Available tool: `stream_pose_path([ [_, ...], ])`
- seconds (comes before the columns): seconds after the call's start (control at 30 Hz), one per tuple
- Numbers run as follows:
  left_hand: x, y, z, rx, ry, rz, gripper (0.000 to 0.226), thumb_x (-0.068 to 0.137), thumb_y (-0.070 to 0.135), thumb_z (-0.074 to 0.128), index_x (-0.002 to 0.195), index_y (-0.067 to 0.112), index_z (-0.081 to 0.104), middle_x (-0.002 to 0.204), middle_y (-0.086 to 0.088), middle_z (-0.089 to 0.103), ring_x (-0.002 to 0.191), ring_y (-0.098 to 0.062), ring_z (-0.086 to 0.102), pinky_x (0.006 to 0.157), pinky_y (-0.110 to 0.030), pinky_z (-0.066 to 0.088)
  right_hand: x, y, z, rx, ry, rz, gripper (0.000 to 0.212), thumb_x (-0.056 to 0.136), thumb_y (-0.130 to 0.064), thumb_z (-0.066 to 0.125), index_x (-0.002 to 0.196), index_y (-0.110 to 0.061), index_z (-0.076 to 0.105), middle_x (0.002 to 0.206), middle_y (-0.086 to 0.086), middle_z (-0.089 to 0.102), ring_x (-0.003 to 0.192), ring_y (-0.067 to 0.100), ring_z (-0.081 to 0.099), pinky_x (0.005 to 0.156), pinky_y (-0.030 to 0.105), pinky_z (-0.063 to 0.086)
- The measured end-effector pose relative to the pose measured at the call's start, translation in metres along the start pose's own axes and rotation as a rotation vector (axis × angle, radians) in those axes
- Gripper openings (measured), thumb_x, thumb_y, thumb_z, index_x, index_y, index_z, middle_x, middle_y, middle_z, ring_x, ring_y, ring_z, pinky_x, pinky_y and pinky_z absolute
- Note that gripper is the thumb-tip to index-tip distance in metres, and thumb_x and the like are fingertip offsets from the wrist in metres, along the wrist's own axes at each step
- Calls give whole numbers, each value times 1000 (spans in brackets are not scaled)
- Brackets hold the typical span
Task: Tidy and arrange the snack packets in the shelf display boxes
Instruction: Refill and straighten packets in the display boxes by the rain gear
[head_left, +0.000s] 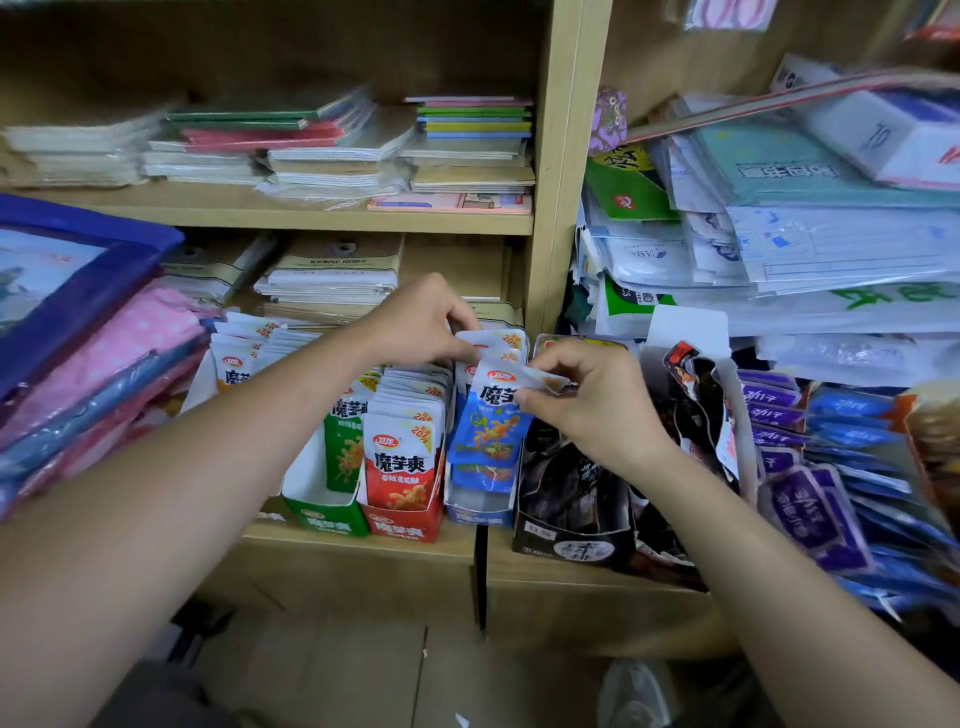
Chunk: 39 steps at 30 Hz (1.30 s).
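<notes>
Three snack display boxes stand side by side on the shelf: a green box (324, 514), a red box (400, 522) full of red packets (402, 462), and a blue box (475, 512). My right hand (592, 402) pinches the top of a blue packet (491, 421) that stands at the front of the blue box. My left hand (421, 319) grips the tops of the blue packets (496, 340) further back in the same box. More white packets (244, 348) sit behind the green box on the left.
A black display box (576, 540) with dark packets stands right of the blue box, then purple packets (810, 509) and blue ones (852, 415). Notebook stacks (332, 280) fill the shelves behind. Pink and blue wrapped goods (104, 364) pile at the left.
</notes>
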<state>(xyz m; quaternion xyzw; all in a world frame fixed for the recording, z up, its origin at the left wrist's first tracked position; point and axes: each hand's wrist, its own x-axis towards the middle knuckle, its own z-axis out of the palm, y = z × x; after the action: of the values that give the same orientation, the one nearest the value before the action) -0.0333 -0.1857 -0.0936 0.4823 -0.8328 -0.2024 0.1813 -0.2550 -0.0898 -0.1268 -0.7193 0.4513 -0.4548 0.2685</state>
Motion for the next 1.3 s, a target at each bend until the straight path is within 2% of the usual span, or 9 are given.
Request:
stream_pose_path([
  [0.1, 3, 0, -3, -54, -25, -2, 7, 77, 24, 88, 77, 24, 81, 76, 4, 75, 76, -25, 66, 71, -41, 50, 3, 4, 5, -158, -110, -79, 25, 74, -5, 84, 68, -21, 67, 64, -11, 60, 60, 3, 54, 57, 21, 41],
  [0.23, 10, -3, -6, -94, -54, -11, 6, 78, 17, 87, 81, 17, 82, 78, 1, 77, 72, -15, 63, 69, -38, 49, -5, 11, 26, -423, -265, -169, 8, 79, -11, 80, 77, -16, 73, 74, -2, 69, 69, 17, 63, 62, 37, 51],
  [0.47, 24, -6, 7, -45, -78, 5, 12, 86, 11, 79, 84, 20, 70, 116, -10, 71, 108, -23, 63, 96, -39, 47, -4, 22, 34, -624, -121, -143, 13, 82, -17, 75, 88, -15, 64, 84, 2, 64, 82, 25, 57, 60, 34, 40],
  [0.6, 28, -14, 18, -67, -210, -23, 10, 91, 13, 74, 91, 20, 67, 93, 1, 71, 83, -15, 63, 81, -41, 52, 0, 23, 37, -635, -114, -160, 16, 77, -5, 73, 81, -13, 59, 78, 4, 60, 74, 29, 56, 57, 39, 47],
  [0.77, 27, -14, 16, -234, -248, -97, 22, 93, 29, 72, 114, 20, 71, 111, 8, 73, 108, -13, 67, 97, -36, 51, 9, 26, 34, -658, -12, -195, 18, 73, -5, 79, 80, -13, 65, 74, 3, 62, 75, 28, 58, 53, 35, 46],
  [0.9, 27, -17, 12, -259, -180, -160, 22, 97, 28, 65, 114, 22, 76, 128, 7, 67, 122, -11, 59, 111, -37, 44, 11, 26, 37, -780, 9, -204, 21, 67, -7, 83, 79, -13, 68, 68, 7, 60, 74, 32, 58, 57, 28, 32],
  [1.03, 9, -12, 15, -189, -66, -53, 30, 94, 35, 64, 120, 22, 74, 127, 6, 64, 119, -12, 58, 99, -33, 45, 12, 26, 36, -706, -12, -139, 52, 70, -13, 85, 117, -16, 64, 104, 4, 58, 93, 29, 60, 65, 34, 48],
  [1.17, -30, -13, 22, 175, 134, 148, 45, 82, 50, 66, 124, 34, 69, 127, 16, 61, 122, -12, 49, 100, -39, 40, 13, 27, 24, -550, 71, -113, 61, 71, -18, 88, 126, -15, 61, 112, 2, 49, 95, 24, 58, 75, 36, 52],
  [1.3, -57, -8, 39, 329, 293, 170, 37, 89, 47, 67, 125, 35, 69, 126, 17, 65, 122, -13, 47, 101, -42, 36, 24, 32, 4, -700, 104, -98, 59, 67, -39, 89, 120, -20, 68, 115, -2, 61, 107, 28, 48, 84, 29, 33],
])
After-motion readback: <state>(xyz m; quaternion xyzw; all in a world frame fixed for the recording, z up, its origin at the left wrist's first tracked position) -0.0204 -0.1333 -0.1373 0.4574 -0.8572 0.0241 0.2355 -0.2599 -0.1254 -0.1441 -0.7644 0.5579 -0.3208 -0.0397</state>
